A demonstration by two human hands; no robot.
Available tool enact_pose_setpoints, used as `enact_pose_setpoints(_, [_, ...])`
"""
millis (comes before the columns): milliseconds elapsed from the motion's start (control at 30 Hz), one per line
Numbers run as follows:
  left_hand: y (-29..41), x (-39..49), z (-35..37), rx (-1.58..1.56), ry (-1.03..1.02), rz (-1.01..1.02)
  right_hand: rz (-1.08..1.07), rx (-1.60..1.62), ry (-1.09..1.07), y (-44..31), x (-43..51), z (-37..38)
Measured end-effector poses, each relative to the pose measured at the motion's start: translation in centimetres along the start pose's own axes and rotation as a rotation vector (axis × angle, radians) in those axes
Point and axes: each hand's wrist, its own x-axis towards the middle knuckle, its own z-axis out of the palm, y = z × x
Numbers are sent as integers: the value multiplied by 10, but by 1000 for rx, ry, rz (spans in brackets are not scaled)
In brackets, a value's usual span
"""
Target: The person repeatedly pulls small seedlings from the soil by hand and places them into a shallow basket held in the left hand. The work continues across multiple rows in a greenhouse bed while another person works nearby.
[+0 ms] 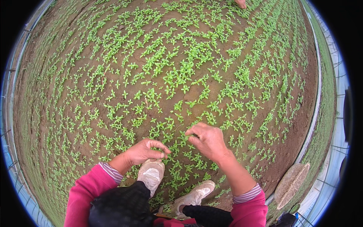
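My left hand [149,151] hovers above my light, soil-stained shoe [151,174], its thumb and forefinger almost together. Whether a small bit of plant is pinched there is too fine to make out. Further forward, my right hand [208,139] is bent over a row of low green seedlings [181,142], thumb and forefinger curled toward the leaves. Its fingertips are partly hidden, so any small thing in them does not show. Between and ahead of both hands, young leafy plants [181,71] grow in uneven rows from damp brown soil [195,90].
My other shoe [195,195] stands among seedlings on the right. A pale edging strip [314,119] borders the bed. Beside it rests a brown, dirt-marked shallow round object [292,184]. Another person's hand [241,3] shows at the top edge. Bluish sheeting [337,159] lines the far right.
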Motion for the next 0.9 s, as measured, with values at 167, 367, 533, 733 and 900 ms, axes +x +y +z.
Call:
enact_pose_setpoints(167, [-14,-4,-7,-79,-13,65,-444,-273,6,-59,0,33])
enact_pose_setpoints(367, [-14,-10,-9,-231,-62,240,-575,-417,126,-87,6,44])
enact_pose_setpoints(533, [0,-16,-18,-319,19,177,-465,-185,5,-90,21,38])
enact_pose_setpoints(733, [8,-25,-33,-248,69,93,67,37,247,-7,109,6])
enact_pose_setpoints(900, [7,-26,-41,-263,27,94,266,-189,229,49,164,6])
